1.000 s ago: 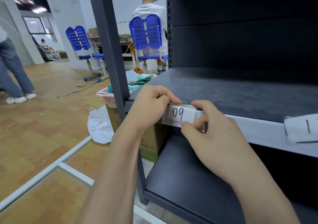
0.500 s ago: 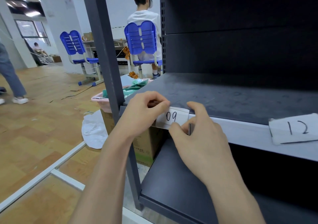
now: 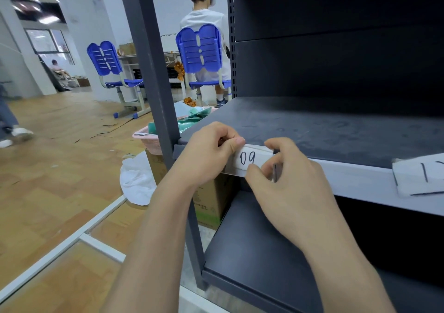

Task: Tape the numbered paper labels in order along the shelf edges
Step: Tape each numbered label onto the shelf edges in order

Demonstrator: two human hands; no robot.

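Label "09" [image 3: 248, 160] is seen flat against the pale front edge of the shelf [image 3: 348, 178], near its left end, just right of the grey upright post [image 3: 153, 72]. Going L to R: wood floor [image 3: 48, 180] is seen far left, w/ a blue chair [image 3: 107, 62] at the back; a pink basket [image 3: 146, 140] sits atop a cardboard box [image 3: 211, 204] behind the post, w/ a white bag [image 3: 137, 182] beside it on the floor. A seated person in white [image 3: 204, 19] is seen from behind on a 2nd blue chair, beyond the post.

Left hand [image 3: 206, 158] is curled at the label's left end, thumb tip pressed on the top-left corner, fingers tucked; whether anything is pinched underneath can't be told. Label sits between both hands. Right hand [image 3: 288, 187] is closed over the label's right end, index hooked over the top edge, thumb pressed to the bottom edge below the digits, so the strip is nipped top & bottom. A thin dark item is glimpsed inside that hand; unclear what.

Further R, well apart on the same edge, a 2nd paper label [image 3: 418, 175] is seen, cut off by the frame; only a "1" & part of another digit are legible. Dark lower shelf [image 3: 252, 252] lies beneath the forearms.
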